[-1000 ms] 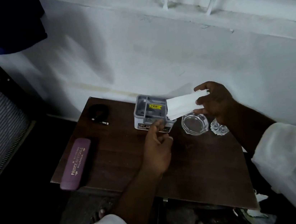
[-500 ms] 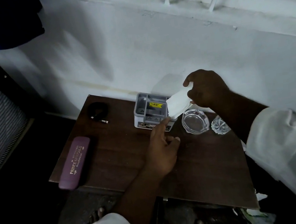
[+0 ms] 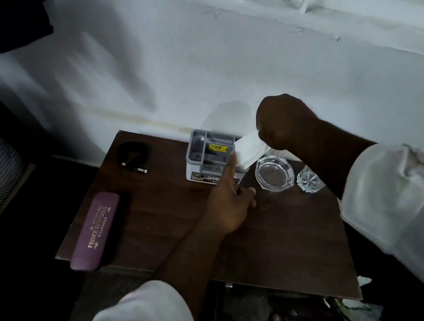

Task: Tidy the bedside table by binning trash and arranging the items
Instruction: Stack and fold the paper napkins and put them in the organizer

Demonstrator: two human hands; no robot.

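The right hand (image 3: 288,120) is curled into a closed fist around the upper end of a folded white tissue (image 3: 250,150), which hangs down from under its fingers toward the right-hand side of the grey desk organiser (image 3: 212,157). The left hand (image 3: 227,201) has 1 finger extended, its tip touching the organiser's near right edge just beside the tissue's lower part; its other fingers are loosely curled and grip nothing.

The step looks like tucking the tissue into the organiser. To do it well, the left fingertip should brace the box so it does not slide on the bedside table (image 3: 284,245), while the right fingers feed the paper straight down without crumpling it. The glass ashtray (image 3: 274,173) sits just below the right fingers, so the wrist should stay high. Which compartment the tissue is meant for cannot be told.
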